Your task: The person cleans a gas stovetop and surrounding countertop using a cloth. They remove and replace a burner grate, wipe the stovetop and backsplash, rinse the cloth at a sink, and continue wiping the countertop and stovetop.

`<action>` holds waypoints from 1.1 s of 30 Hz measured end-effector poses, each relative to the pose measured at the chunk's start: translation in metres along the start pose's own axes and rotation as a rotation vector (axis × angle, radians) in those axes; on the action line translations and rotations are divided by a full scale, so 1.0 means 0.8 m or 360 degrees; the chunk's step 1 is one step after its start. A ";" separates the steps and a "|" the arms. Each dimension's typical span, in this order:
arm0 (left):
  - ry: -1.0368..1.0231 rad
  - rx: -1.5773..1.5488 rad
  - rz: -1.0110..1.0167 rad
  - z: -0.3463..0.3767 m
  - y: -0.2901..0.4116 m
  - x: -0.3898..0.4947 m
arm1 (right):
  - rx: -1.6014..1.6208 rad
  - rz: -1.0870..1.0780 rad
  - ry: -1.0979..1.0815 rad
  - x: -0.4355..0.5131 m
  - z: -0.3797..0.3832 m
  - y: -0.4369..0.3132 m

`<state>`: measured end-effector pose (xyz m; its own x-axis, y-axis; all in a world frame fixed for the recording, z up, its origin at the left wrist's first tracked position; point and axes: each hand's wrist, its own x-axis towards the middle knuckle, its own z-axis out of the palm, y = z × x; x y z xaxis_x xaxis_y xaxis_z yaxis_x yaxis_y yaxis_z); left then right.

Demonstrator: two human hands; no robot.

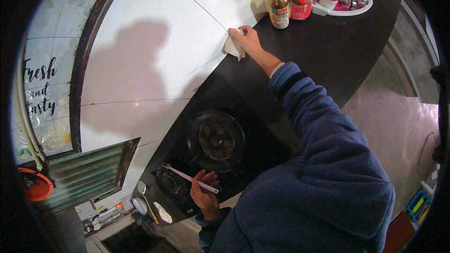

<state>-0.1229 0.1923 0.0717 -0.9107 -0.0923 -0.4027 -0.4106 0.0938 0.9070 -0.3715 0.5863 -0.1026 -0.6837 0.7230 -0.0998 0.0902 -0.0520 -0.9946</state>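
My right hand pinches a crumpled off-white cloth where the white wall panel meets the dark countertop. The cloth lies against that seam, partly on the wall side. Lower down, my left hand holds a slim utensil with a white handle, the thumb across it and the fingers loosely spread. The utensil's far end, too small to identify, is over the smaller burner. Between the hands is a larger round gas burner on the black hob.
Beyond my right hand stand a sauce bottle, a plastic container with a red label and a white tray of jars. A metal spoon, a white bowl and a white oblong item lie left of the hob.
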 end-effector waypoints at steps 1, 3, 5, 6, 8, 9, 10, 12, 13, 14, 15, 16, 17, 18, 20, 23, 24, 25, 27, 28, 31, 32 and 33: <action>-0.0010 0.0013 0.0011 0.001 0.001 0.000 | 0.0048 0.0002 -0.0040 0.000 -0.001 -0.001; -0.0047 0.0036 0.0068 0.002 0.002 -0.001 | 0.0101 0.0115 -0.0113 -0.001 -0.002 -0.004; -0.0049 0.0014 0.0056 0.002 0.002 -0.002 | 0.0000 0.0100 -0.0067 -0.001 -0.003 -0.006; -0.0055 0.0005 0.0064 0.002 0.001 -0.003 | -0.0031 0.0065 -0.0060 -0.002 -0.004 -0.007; -0.0027 0.0002 0.0022 0.001 0.001 -0.003 | -0.0041 0.0071 -0.0069 -0.003 -0.005 -0.009; -0.0005 0.0007 0.0012 0.001 0.001 -0.003 | -0.0039 0.0070 -0.0071 -0.003 -0.005 -0.009; -0.0014 -0.0004 0.0010 0.001 0.000 -0.004 | -0.0013 0.0040 -0.0085 -0.003 -0.005 -0.009; -0.0019 -0.0004 0.0040 0.002 0.000 -0.005 | -0.0003 0.0094 -0.0082 -0.004 -0.006 -0.009; -0.0014 -0.0009 0.0025 0.002 0.000 -0.006 | -0.0002 0.0054 -0.0084 -0.004 -0.006 -0.008; -0.0010 -0.0008 0.0025 0.002 0.000 -0.007 | -0.0028 0.0075 -0.0077 -0.003 -0.006 -0.007; -0.0006 -0.0009 0.0040 0.003 0.000 -0.009 | -0.0014 0.0024 -0.0091 -0.003 -0.007 -0.007; 0.0005 0.0006 0.0031 0.003 0.000 -0.009 | -0.0038 0.0105 -0.0077 -0.003 -0.008 -0.006; 0.0009 0.0016 0.0038 0.003 0.000 -0.010 | -0.0026 0.0109 -0.0078 -0.003 -0.009 -0.006; 0.0012 0.0026 0.0046 0.003 0.000 -0.010 | -0.0012 0.0111 -0.0077 -0.002 -0.010 -0.006; 0.0002 0.0003 0.0027 0.003 0.000 -0.010 | 0.0003 0.0162 -0.0113 -0.002 -0.011 -0.008; 0.0020 0.0000 -0.0005 0.005 0.000 -0.010 | -0.0049 0.0256 -0.0084 -0.001 -0.009 -0.009; 0.0022 0.0008 -0.0010 0.005 0.000 -0.010 | -0.0045 0.0227 -0.0076 -0.001 -0.008 -0.007; 0.0031 0.0009 -0.0014 0.006 0.000 -0.010 | -0.0093 0.0278 -0.0041 0.000 -0.006 -0.005; 0.0041 0.0007 -0.0012 0.007 0.000 -0.011 | -0.0093 0.0181 -0.0013 0.004 -0.004 0.004; 0.0022 0.0012 -0.0004 0.007 0.000 -0.011 | -0.0108 0.0222 -0.0005 0.005 -0.004 0.010; 0.0016 0.0004 -0.0002 0.007 0.001 -0.010 | -0.0016 0.0183 -0.0014 0.014 -0.005 0.024; 0.0022 0.0000 -0.0010 0.006 0.001 -0.010 | 0.0042 0.0195 -0.0014 0.016 -0.005 0.024; 0.0039 0.0003 -0.0012 0.006 0.001 -0.009 | 0.0101 0.0211 -0.0014 0.018 -0.005 0.021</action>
<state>-0.1165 0.1979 0.0746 -0.9060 -0.1174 -0.4066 -0.4178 0.0947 0.9036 -0.3767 0.5986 -0.1206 -0.6750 0.7008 -0.2306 0.1347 -0.1903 -0.9724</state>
